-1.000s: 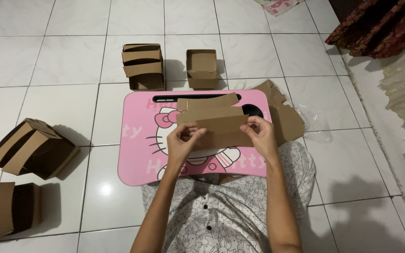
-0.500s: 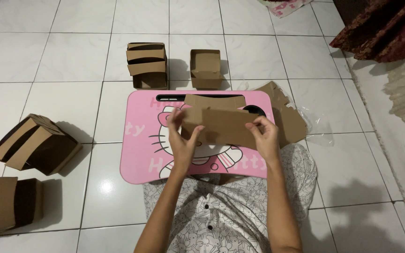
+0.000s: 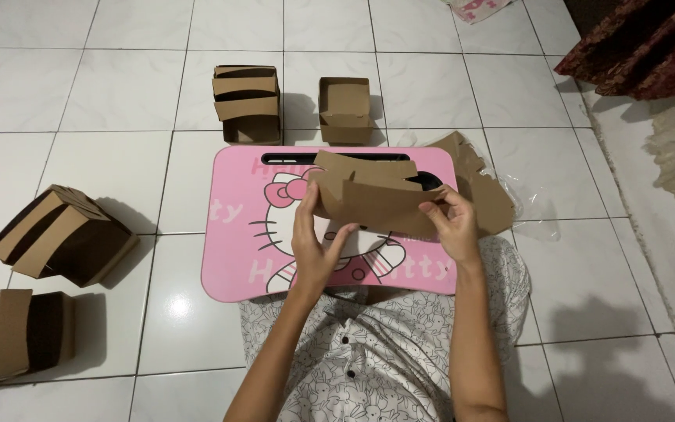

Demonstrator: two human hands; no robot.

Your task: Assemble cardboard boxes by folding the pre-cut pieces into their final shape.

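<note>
Over the pink table (image 3: 236, 258), both hands are pinching a half-folded cardboard box (image 3: 373, 199): left hand (image 3: 316, 246) at seven o'clock, right hand (image 3: 451, 227) at four; tucking flaps looks next.

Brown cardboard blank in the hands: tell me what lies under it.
Under the brown cardboard blank lies the pink cartoon-cat lap tray. The cat's face shows below it; the tray's upper middle is covered. Flat brown cardboard pieces stick out at the right.

lap tray (image 3: 236, 234) on floor | two boxes (image 3: 248, 101) behind tray | two boxes (image 3: 60, 234) left | flat cardboard (image 3: 486, 191) right of tray
</note>
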